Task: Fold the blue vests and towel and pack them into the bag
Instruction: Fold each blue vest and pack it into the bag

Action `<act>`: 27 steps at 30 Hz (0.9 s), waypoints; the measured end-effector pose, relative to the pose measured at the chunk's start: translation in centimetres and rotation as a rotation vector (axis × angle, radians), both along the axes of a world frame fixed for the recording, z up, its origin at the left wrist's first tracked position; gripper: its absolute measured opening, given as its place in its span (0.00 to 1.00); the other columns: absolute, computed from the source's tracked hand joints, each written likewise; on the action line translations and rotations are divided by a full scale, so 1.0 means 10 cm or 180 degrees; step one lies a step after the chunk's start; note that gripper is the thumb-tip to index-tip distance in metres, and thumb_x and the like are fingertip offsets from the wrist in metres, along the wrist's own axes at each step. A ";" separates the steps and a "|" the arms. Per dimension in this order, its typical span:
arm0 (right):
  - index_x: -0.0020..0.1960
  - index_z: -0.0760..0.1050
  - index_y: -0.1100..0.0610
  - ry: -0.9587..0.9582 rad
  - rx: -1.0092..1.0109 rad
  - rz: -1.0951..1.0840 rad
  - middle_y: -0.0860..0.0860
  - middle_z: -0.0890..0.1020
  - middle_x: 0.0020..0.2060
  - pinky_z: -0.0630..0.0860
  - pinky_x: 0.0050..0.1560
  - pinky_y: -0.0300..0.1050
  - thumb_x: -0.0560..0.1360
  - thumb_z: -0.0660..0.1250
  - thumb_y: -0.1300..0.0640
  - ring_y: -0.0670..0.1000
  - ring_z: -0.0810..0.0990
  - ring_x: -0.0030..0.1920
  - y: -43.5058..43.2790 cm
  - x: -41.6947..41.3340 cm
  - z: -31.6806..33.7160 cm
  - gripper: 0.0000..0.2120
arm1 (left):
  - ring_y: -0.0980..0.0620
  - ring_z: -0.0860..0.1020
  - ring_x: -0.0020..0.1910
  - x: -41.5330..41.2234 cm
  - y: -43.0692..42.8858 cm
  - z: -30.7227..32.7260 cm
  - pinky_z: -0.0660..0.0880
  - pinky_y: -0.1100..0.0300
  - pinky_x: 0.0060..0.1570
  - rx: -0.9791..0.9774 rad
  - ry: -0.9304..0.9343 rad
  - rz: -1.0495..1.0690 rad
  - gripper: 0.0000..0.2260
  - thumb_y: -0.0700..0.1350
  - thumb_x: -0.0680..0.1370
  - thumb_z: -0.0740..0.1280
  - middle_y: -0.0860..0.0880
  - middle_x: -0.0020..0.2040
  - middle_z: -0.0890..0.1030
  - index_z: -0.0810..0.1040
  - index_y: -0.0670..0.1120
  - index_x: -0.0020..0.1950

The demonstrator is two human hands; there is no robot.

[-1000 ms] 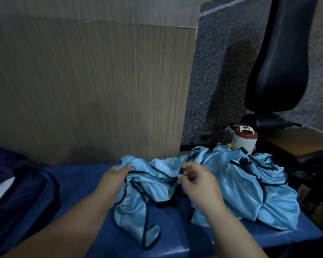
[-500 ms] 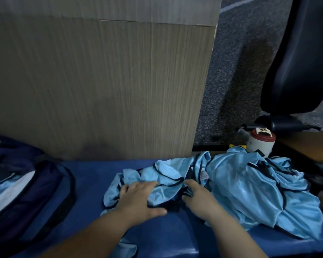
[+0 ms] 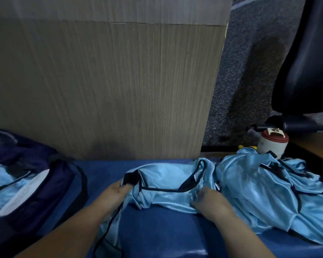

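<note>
One shiny light-blue vest (image 3: 168, 183), black-edged, wrinkled, on blue tabletop (image 3: 157, 229) | left hand (image 3: 114, 194) grip pinches its strap | right hand (image 3: 209, 202) grip closed on its hem

A pale blue vest (image 3: 168, 181), piped in black, is gleaming on the deep blue tabletop (image 3: 157, 229). Left of the vest, a navy bag (image 3: 62, 179) is showing light blue cloth (image 3: 2, 180); right of it, a white bottle (image 3: 270, 148) is wearing a dark red lid (image 3: 275, 139). Behind it, a beige panel (image 3: 119, 90) is showing vertical wood grain.
</note>
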State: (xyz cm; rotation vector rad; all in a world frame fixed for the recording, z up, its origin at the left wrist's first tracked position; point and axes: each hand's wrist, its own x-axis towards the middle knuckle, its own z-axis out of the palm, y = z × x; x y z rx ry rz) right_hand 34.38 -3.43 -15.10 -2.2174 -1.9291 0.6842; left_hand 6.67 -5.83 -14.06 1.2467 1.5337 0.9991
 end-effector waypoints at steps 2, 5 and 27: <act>0.47 0.73 0.50 -0.0156 -0.0013 0.0127 0.51 0.81 0.52 0.71 0.46 0.41 0.76 0.66 0.44 0.53 0.79 0.52 -0.01 0.00 0.02 0.09 | 0.54 0.80 0.46 -0.05 0.01 0.04 0.75 0.59 0.47 0.0025 -0.0110 0.0329 0.06 0.51 0.81 0.63 0.51 0.50 0.83 0.79 0.52 0.51; 0.44 0.72 0.50 -0.0274 0.0014 0.0162 0.51 0.82 0.51 0.71 0.45 0.41 0.76 0.65 0.46 0.53 0.78 0.50 0.00 0.02 0.06 0.08 | 0.48 0.82 0.49 -0.24 0.07 0.04 0.78 0.51 0.54 0.0091 -0.0126 0.0644 0.09 0.55 0.79 0.66 0.49 0.50 0.84 0.81 0.53 0.52; 0.66 0.68 0.59 0.0563 0.0160 -0.0862 0.56 0.79 0.60 0.70 0.49 0.46 0.74 0.68 0.49 0.58 0.77 0.56 0.04 0.20 0.22 0.25 | 0.61 0.76 0.52 -0.17 0.02 -0.16 0.65 0.53 0.65 0.0437 0.2232 0.0062 0.11 0.64 0.78 0.60 0.61 0.48 0.79 0.72 0.66 0.59</act>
